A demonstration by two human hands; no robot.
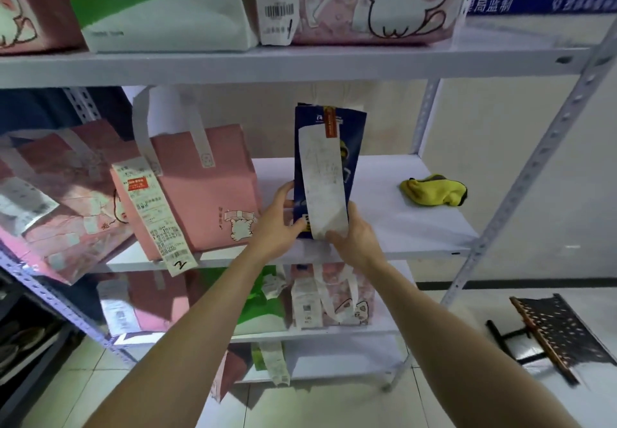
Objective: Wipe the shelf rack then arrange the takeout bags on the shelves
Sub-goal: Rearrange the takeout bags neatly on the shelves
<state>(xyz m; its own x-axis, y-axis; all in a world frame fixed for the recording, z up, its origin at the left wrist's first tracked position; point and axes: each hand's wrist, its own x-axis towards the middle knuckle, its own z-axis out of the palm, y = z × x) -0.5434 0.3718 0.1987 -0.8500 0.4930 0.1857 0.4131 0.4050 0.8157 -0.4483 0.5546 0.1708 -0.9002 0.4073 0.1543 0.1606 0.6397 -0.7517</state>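
Pink bag [200, 190] leans on the middle shelf [384, 227], its receipt print too blurred to read. Left hand [278, 224] and right hand [355, 237] grip the upright blue bag [350, 147] at its base; its receipt [322, 180] hides the front. Yellow cloth [434, 190] lies crumpled further right.

The print on the long receipt [323, 180] hanging down the blue bag [354, 147] is too blurred to read. The left hand [278, 224] covers that bag's lower left corner. On the top shelf, the pink cat bag [377, 3] and green-and-white bag [160, 3] are cut off by the upper edge.
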